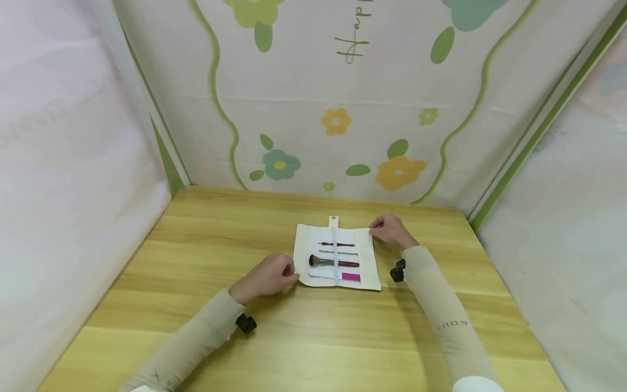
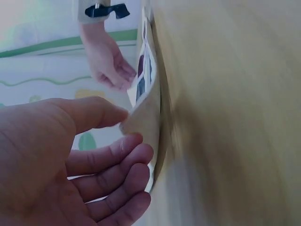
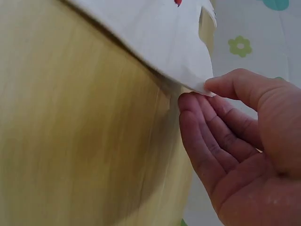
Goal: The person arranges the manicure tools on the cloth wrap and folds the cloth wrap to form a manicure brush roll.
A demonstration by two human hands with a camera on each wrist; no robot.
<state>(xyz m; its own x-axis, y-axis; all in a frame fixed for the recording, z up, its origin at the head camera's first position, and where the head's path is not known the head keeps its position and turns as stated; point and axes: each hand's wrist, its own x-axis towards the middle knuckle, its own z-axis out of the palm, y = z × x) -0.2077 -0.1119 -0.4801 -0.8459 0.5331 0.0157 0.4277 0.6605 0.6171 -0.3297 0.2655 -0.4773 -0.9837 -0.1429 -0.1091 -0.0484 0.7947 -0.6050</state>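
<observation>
A white cloth brush roll [image 1: 301, 247] lies spread out on the wooden table, its snap tab [image 1: 333, 221] pointing to the back. Under its elastic band sit a makeup brush [image 1: 320, 261], a thin dark-red tool [image 1: 343, 245], a slender light stick [image 1: 343, 252] and a flat piece with a magenta end [image 1: 350, 277]. My left hand [image 1: 271, 274] pinches the near left corner, which curls up off the table in the left wrist view. At the far right corner, my right hand [image 1: 390, 230] pinches the cloth [image 3: 155, 42] between thumb and fingertips.
The wooden table [image 1: 313, 337] reaches to a white fabric wall [image 1: 294, 125] with printed flowers at the back. More fabric walls stand on the left [image 1: 73, 163] and the right [image 1: 553, 218]. Small black cameras sit at both wrists.
</observation>
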